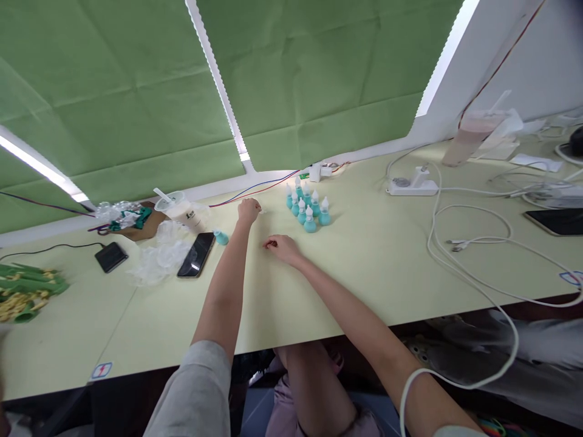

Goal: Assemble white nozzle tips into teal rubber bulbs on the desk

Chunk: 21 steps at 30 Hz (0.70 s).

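Note:
My left hand point(248, 211) reaches far over the pale yellow table point(346, 273), fingers curled shut near a tiny clear piece I cannot make out. My right hand point(279, 247) rests on the table just right of it, fingers pinched together on something too small to name. Behind both hands stands a cluster of several small teal bottles with white caps point(307, 206). One more teal piece point(221, 237) lies on its side left of my left forearm.
A black phone point(196, 254), clear plastic bags point(157, 258) and a lidded drink cup point(180, 209) lie at the left. White cables point(460, 243) loop from a power strip point(412, 184) at the right. Another phone point(556, 221) lies at far right; a green tray point(25, 291) at far left.

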Motion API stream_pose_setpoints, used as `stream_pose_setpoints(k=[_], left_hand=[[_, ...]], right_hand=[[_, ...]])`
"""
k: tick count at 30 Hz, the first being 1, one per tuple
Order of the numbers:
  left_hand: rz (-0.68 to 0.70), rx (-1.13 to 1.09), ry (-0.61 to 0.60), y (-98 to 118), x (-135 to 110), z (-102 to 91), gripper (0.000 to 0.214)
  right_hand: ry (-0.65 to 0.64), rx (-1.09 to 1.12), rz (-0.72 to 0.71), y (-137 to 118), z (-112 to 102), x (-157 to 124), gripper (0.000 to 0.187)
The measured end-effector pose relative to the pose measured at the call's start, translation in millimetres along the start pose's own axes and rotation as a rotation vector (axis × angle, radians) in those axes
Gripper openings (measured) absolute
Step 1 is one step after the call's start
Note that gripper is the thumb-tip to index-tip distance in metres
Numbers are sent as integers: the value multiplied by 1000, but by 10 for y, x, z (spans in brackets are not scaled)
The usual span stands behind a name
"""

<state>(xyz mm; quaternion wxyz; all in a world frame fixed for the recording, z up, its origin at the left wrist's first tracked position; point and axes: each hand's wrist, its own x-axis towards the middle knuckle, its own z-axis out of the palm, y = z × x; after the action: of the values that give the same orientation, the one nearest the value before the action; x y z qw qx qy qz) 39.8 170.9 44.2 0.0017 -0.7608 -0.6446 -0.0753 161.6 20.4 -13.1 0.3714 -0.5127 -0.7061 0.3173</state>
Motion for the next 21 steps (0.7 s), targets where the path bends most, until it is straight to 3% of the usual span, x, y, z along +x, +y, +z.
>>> stream_pose_setpoints(k=[13,17,21], left_hand=[[52,48,-4,-43,31,-2,17],[188,52,73,-28,19,23,20],[284,148,35,20,58,65,14]], right_hand=[[0,10,-11,16,4,4,25],[3,7,-11,12,5,5,26],[-8,-7,-7,-2,-8,4,26]])
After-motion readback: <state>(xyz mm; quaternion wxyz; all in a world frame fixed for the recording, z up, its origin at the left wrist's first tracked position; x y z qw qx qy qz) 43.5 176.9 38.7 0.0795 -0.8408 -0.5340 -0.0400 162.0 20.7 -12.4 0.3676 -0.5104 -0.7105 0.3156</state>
